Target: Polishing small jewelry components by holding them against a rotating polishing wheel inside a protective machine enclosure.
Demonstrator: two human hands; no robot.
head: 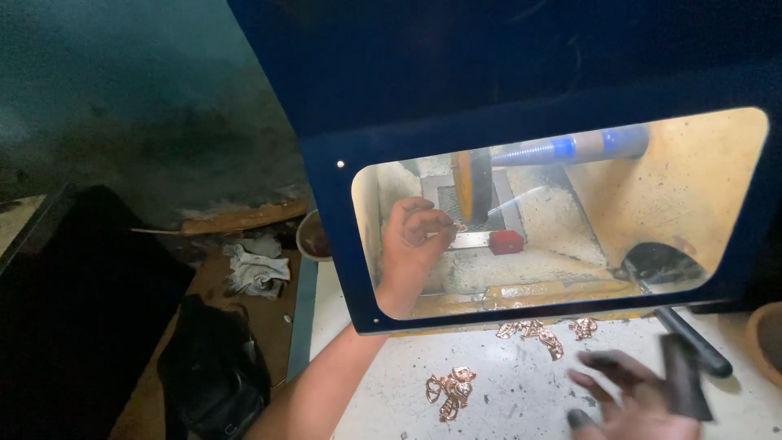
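Note:
My left hand [415,240] reaches inside a dark blue machine hood [521,122], seen through its clear window. Its fingers pinch a small metal piece [459,227] close to the edge of a yellow buffing wheel [464,186] on a tapered spindle [562,148]. My right hand [631,399] is low at the front right, blurred, gripping a dark flat rectangular piece [684,376] above the white work surface [521,399]. Copper-coloured metal ornaments lie on that surface: one cluster [450,389] near my left forearm, more [542,332] under the hood's front edge.
Inside the hood lie a metal bar with a red end [505,241] and a dark scoop-like tool [661,264] whose black handle [692,342] sticks out. A bowl [314,236], crumpled cloth [257,271] and black bag [212,367] sit left. Another bowl's rim [766,338] is far right.

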